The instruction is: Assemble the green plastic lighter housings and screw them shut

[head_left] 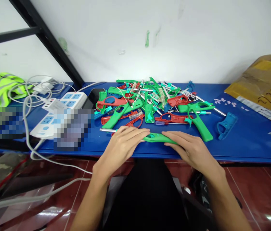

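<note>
A green long-reach lighter point(158, 137) lies sideways near the table's front edge, its metal tube pointing left. My left hand point(127, 142) is closed around its tube end, palm down, so much of that part is hidden. On the other end, my right hand point(190, 147) grips the handle with fingers on top and thumb below. Just beyond my hands is a heap of lighter parts: green half shells point(149, 109), red half shells point(177, 118), metal tubes and thin wires. A screwdriver with a purple handle point(161, 123) lies among them.
A white power strip point(59, 112) with tangled cables stands at left, beside a pixelated patch. A blue half shell point(226, 125) and small white pieces point(224, 101) lie at right, near a cardboard box point(261, 86). A black frame post point(53, 41) rises at back left.
</note>
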The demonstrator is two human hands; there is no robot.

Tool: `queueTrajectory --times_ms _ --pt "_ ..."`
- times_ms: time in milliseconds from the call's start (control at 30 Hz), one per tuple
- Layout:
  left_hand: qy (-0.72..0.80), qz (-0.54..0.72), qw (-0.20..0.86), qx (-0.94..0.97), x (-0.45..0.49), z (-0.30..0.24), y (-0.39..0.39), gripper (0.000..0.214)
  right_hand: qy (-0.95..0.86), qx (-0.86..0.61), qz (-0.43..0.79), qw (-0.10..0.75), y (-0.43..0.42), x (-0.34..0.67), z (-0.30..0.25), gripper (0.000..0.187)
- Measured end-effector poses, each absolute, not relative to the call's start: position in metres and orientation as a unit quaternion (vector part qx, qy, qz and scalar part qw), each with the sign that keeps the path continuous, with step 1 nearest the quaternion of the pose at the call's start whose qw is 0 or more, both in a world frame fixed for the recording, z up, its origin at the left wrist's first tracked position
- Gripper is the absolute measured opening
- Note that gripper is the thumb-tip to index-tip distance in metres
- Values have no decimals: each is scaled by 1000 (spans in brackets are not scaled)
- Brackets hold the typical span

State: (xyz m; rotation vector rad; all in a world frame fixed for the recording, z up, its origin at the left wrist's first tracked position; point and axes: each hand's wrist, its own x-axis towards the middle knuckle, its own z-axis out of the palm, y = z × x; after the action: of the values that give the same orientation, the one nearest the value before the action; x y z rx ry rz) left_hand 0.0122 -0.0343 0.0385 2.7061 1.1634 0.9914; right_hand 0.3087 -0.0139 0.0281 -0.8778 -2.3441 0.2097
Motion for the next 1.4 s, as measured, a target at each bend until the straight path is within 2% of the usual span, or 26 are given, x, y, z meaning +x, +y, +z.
queueTrajectory --times_ms 133,400,733,867,933,967,1000,1067,1133,1167,1267,1300,1400 --pt "370 312 17 875 25 43 -36 38 -893 -327 74 300 -13 307 28 33" --pt "320 372 41 870 35 34 -32 28 -904 -314 70 281 -11 307 32 31" --pt "331 380 26 864 36 34 -32 33 -895 -317 87 303 -12 308 32 34" --pt "358 481 22 800 41 24 -60 39 -888 -329 86 309 -11 311 32 37" --pt "361 613 71 699 48 13 -84 23 -883 -334 87 318 -10 312 33 37" --pt "363 654 132 650 52 7 -95 31 -881 -332 91 324 -10 313 33 37" --pt "373 632 230 640 56 2 -106 43 -880 -327 98 331 -10 314 33 37" --pt "405 577 405 582 64 -4 -118 39 -877 -312 115 346 -10 315 34 39" --pt "405 563 529 489 73 -4 -119 35 -874 -302 128 358 -10 317 35 42" --pt "390 574 566 445 78 -1 -116 45 -873 -299 131 362 -10 317 35 43" --pt "330 612 612 378 96 12 -95 80 -872 -288 120 376 -11 317 35 47" --pt "327 622 616 357 103 17 -87 80 -873 -284 113 380 -11 317 35 49" --pt "347 658 604 284 121 29 -67 55 -872 -283 121 380 -14 315 35 51"
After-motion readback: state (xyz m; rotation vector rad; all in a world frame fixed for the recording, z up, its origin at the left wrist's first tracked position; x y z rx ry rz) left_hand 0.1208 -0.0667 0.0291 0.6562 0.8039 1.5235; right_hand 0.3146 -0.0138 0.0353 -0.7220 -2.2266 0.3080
